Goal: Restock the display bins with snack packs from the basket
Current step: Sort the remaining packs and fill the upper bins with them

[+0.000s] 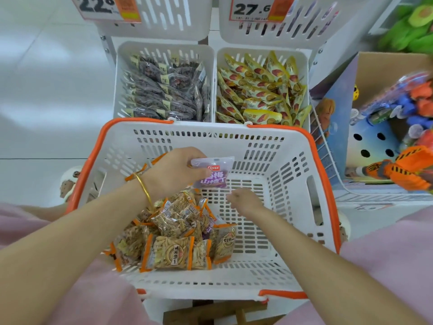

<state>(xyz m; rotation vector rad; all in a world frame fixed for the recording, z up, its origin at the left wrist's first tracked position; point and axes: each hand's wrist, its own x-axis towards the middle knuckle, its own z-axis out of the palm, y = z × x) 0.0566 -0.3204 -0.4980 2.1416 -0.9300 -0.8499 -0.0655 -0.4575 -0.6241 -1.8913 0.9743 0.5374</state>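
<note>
A white basket with an orange rim [288,174] sits in front of me. A heap of orange-edged snack packs [173,240] fills its near left part. My left hand [173,170], with a gold bangle on the wrist, holds a purple snack pack [214,174] above the basket's middle. My right hand [243,200] hovers low over the bare basket floor just below that pack, fingers curled loosely, holding nothing. Behind the basket stand two white display bins: the left bin [118,73] holds dark purple packs, the right bin [304,73] holds yellow packs.
Two more white bins hang above, with price tags 22.8 [98,5] and 27.6 [253,8]. A cardboard box of toys [384,127] stands at the right. A wooden stool [218,310] shows under the basket. White tiled floor lies to the left.
</note>
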